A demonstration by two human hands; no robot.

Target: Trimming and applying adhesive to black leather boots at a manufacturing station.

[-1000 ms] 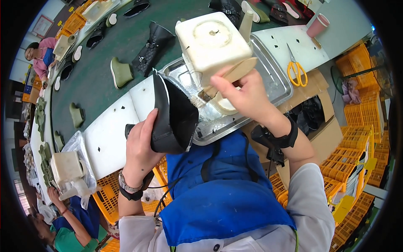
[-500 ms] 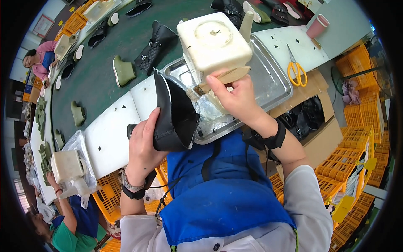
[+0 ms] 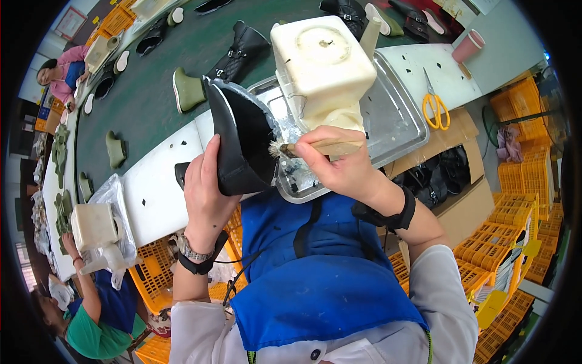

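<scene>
while the left hand (image 3: 209,182) grips the black boot upper (image 3: 239,142) just left of the metal tray (image 3: 397,124), the right hand (image 3: 339,167) pinches a brush (image 3: 309,147); short, even strokes along the shiny edge seem best.
</scene>
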